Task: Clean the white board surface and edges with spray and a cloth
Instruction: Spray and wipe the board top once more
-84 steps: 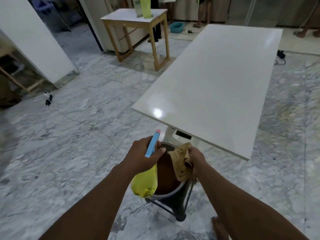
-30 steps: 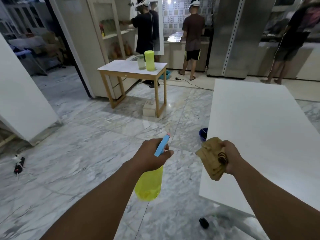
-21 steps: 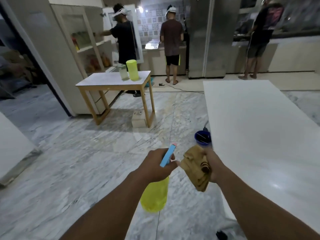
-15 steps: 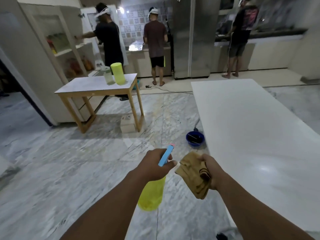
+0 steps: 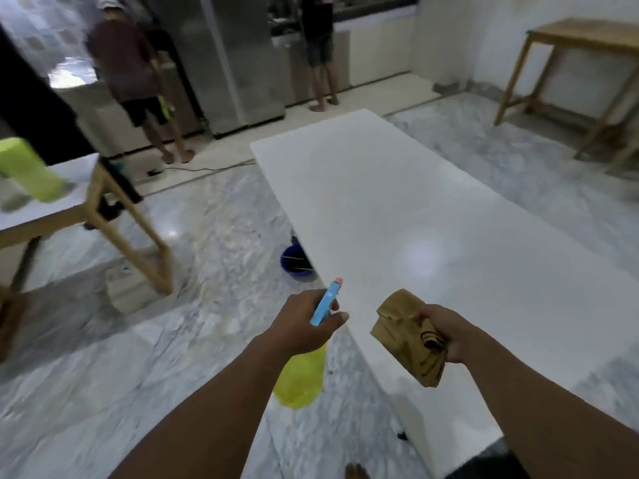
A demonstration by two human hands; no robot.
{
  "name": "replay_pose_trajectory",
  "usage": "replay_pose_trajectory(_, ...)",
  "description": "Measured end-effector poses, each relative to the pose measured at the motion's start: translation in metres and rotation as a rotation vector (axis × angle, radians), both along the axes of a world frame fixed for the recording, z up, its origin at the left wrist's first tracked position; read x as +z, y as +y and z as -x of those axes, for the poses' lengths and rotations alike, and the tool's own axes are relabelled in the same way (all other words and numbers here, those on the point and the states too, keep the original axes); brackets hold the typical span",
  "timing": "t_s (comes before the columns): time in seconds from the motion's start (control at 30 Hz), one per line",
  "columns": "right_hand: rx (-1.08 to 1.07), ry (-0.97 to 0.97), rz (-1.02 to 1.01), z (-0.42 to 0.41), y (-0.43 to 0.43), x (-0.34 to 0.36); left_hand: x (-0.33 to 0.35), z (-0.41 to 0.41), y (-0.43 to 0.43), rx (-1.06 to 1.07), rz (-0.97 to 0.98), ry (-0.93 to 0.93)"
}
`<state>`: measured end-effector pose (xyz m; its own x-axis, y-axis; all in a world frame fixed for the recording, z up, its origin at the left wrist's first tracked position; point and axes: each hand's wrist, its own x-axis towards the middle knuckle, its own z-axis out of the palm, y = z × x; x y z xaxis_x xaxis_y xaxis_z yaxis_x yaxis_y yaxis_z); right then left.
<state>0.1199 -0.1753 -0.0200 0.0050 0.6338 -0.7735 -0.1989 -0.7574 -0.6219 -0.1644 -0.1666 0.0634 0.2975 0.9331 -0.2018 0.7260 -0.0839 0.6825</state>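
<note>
A long glossy white board (image 5: 432, 236) stretches away from me at centre right, with a light reflection on it. My left hand (image 5: 304, 326) grips a yellow spray bottle (image 5: 302, 378) with a blue trigger head, held just off the board's left edge, nozzle pointing forward. My right hand (image 5: 446, 331) is closed on a crumpled brown cloth (image 5: 408, 337), held above the board's near part. I cannot tell whether the cloth touches the surface.
A blue bucket (image 5: 297, 262) sits on the marble floor against the board's left edge. A wooden table (image 5: 96, 202) carrying a green container (image 5: 31, 174) stands at left, another wooden table (image 5: 584, 39) at far right. Two people (image 5: 138, 81) stand at the back counters.
The view has swung right, so the board now lies in front of me. Both hands have moved over toward the board, the cloth now above its near part. Grips unchanged.
</note>
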Motion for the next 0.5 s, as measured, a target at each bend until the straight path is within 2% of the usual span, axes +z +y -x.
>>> replay_pose_trajectory(0.17, -0.071, -0.258, 0.002, -0.072, 0.006, -0.002, -0.018, -0.069, 0.060, -0.196, -0.008, -0.017)
replay_pose_trajectory(0.33, -0.081, -0.576, -0.143, -0.125, -0.007, 0.012, -0.032, -0.144, 0.082, -0.377, -0.005, -0.073)
replay_pose_trajectory(0.5, 0.028, -1.038, -0.149, -0.150, -0.029, -0.031, -0.057, -0.192, 0.081, -0.531, -0.080, -0.102)
